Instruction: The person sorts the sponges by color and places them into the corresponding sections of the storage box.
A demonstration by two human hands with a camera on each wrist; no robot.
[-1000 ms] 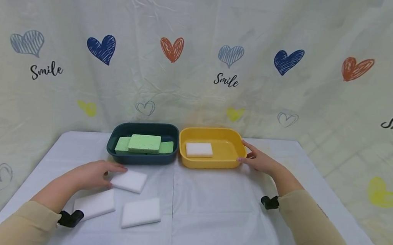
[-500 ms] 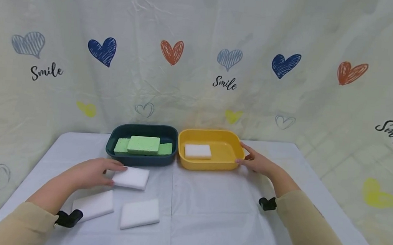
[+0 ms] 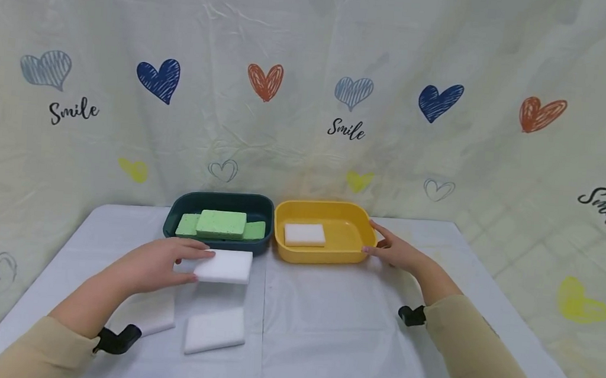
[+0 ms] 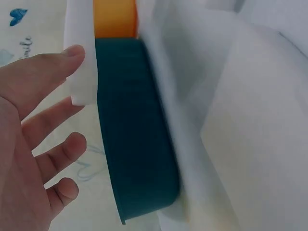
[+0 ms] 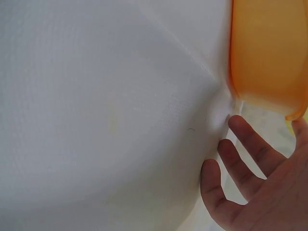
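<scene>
My left hand (image 3: 160, 265) pinches a white sponge (image 3: 223, 266) by its left end and holds it just above the table, in front of the dark teal tray (image 3: 173, 214). In the left wrist view the white sponge (image 4: 81, 48) stands on edge against my fingertips (image 4: 67, 55), with the teal tray (image 4: 134, 144) behind it. My right hand (image 3: 394, 251) rests with relaxed fingers against the right side of the yellow tray (image 3: 366, 232), which holds one white sponge (image 3: 305, 235). The right wrist view shows straight fingers (image 5: 250, 144) beside the yellow tray (image 5: 269, 53).
Three green sponges (image 3: 221, 223) lie stacked in the teal tray. Two more white sponges (image 3: 215, 329) (image 3: 153, 315) lie on the white tablecloth near the front left. A heart-printed curtain hangs behind the table.
My left hand has lifted the white sponge off the table and carried it right and forward, toward the trays. The right hand stays at the yellow tray.
</scene>
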